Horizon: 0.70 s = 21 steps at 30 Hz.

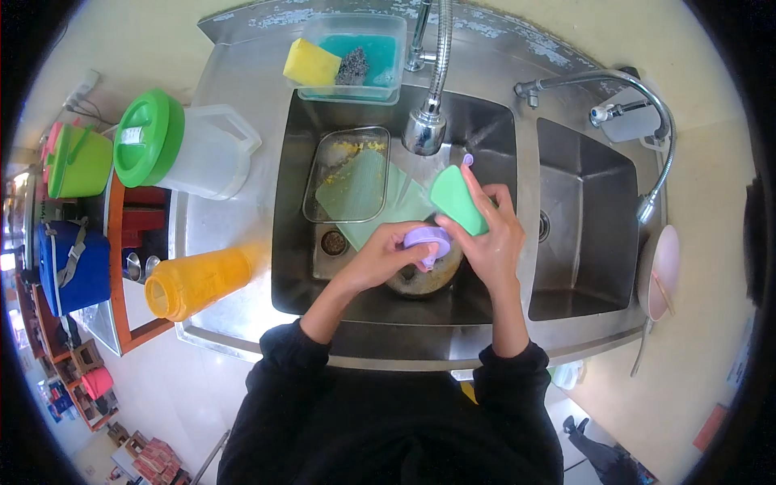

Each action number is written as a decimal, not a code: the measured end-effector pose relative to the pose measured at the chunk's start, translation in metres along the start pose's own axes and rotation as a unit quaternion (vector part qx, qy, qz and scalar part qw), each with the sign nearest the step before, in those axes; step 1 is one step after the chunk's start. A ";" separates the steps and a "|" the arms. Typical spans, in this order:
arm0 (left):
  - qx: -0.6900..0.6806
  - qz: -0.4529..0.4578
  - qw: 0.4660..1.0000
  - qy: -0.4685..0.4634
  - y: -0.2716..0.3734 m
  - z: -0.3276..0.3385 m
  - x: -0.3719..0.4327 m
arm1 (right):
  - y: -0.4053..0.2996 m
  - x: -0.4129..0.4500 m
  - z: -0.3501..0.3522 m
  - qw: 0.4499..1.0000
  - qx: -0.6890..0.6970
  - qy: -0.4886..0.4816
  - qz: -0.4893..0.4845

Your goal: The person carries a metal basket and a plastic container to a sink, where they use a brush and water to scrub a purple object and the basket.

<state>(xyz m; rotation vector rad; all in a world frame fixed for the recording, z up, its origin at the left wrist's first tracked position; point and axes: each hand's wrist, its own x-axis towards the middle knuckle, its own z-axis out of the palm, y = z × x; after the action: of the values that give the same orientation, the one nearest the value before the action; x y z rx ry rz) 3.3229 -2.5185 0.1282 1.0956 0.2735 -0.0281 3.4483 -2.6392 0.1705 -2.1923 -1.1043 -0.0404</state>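
Observation:
My left hand [388, 254] grips a round purple plastic lid [428, 240] over the large steel sink basin [388, 312]. In my right hand [491, 233] is a light green plastic piece [459, 199], and a small purple part [468, 159] shows at the fingertips; whether it joins the green piece, I cannot tell. Water runs from the chrome faucet head [424, 133] just above. Below my hands lies a round, wet pan or bowl [427, 280], partly covered by them. A pale green board or sheet [357, 233] rests in the basin, with a wire mesh basket [347, 212] over part of it.
A clear tub [388, 91] with teal liquid, a yellow sponge [312, 62] and a scouring pad [353, 66] stands behind the basin. Left are a clear jug with a green lid [150, 138] and an orange plastic jug [206, 282]. At right are a smaller basin [585, 260] and a pan [659, 273].

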 end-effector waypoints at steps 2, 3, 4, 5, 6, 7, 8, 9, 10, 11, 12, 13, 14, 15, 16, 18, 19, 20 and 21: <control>0.015 0.046 0.998 0.034 -0.009 -0.017 0.007 | -0.003 -0.002 0.003 0.997 0.063 -0.045 -0.027; 0.027 0.089 0.994 0.060 -0.011 -0.022 0.010 | -0.006 -0.007 0.003 0.994 0.052 -0.068 -0.065; 0.028 0.053 0.998 0.033 -0.014 -0.022 0.008 | -0.002 -0.005 0.006 0.996 0.049 -0.067 -0.033; 0.028 0.053 0.998 0.031 -0.017 -0.019 0.007 | 0.004 -0.002 0.011 0.997 0.047 -0.066 -0.001; 0.012 0.019 1.000 0.016 -0.015 -0.014 0.006 | 0.009 0.001 0.014 0.997 0.044 -0.063 0.001; -0.003 -0.015 1.000 0.001 -0.015 -0.010 0.006 | 0.016 0.005 0.015 0.997 0.035 -0.065 0.024; -0.006 -0.008 1.000 -0.001 -0.016 -0.006 0.007 | 0.019 0.006 0.015 0.996 0.025 -0.067 0.046; -0.004 -0.007 1.000 0.002 -0.020 -0.012 0.009 | 0.015 0.004 0.017 0.996 0.028 -0.067 0.044; 0.042 0.014 0.998 0.037 -0.024 -0.020 0.009 | 0.006 -0.004 0.015 0.996 0.027 -0.079 -0.018; 0.088 0.033 0.993 0.071 -0.028 -0.026 0.008 | 0.001 -0.009 0.015 0.992 0.027 -0.090 -0.079; 0.106 0.003 0.993 0.044 -0.024 -0.025 0.009 | 0.007 -0.007 0.016 0.993 -0.020 -0.075 -0.092; 0.106 0.002 0.994 0.040 -0.024 -0.023 0.010 | 0.012 -0.003 0.016 0.993 -0.021 -0.074 -0.089; 0.089 -0.007 0.996 0.028 -0.024 -0.019 0.011 | 0.015 0.000 0.016 0.995 -0.006 -0.086 -0.041; 0.073 -0.014 0.997 0.020 -0.024 -0.018 0.011 | 0.017 0.004 0.017 0.995 0.011 -0.099 0.005; 0.074 -0.013 0.997 0.020 -0.026 -0.019 0.011 | 0.014 0.002 0.015 0.996 -0.015 -0.088 -0.032; 0.083 0.061 0.992 0.067 -0.029 -0.019 0.010 | 0.009 -0.005 0.015 0.996 -0.005 -0.066 -0.066; 0.083 0.060 0.993 0.065 -0.029 -0.017 0.010 | 0.009 -0.008 0.015 0.994 0.004 -0.045 -0.099; 0.030 0.024 0.997 0.059 -0.029 -0.013 0.011 | 0.013 -0.002 0.013 0.996 0.033 -0.075 -0.034; -0.021 -0.010 0.998 0.055 -0.027 -0.010 0.012 | 0.014 0.000 0.013 0.996 0.032 -0.074 -0.035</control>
<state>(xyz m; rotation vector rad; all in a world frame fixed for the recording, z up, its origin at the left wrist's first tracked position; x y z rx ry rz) 3.3278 -2.5206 0.0973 1.0534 0.3821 0.0192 3.4545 -2.6372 0.1525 -2.1263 -1.2458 0.1264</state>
